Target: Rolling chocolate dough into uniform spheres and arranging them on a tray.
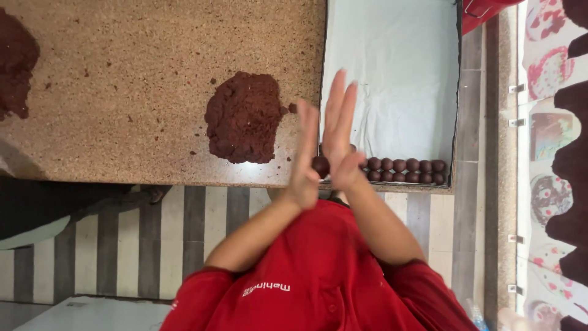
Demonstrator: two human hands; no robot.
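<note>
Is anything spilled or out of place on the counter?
Small brown crumbs lie scattered on the speckled counter around the brown dough mound. Otherwise nothing stands out: the finished balls sit in neat rows in the lined tray.

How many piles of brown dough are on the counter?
2. A big pile lies on the counter, just left of the tray. A second pile sits at the left edge, partly cut off. More may be out of view.
</note>
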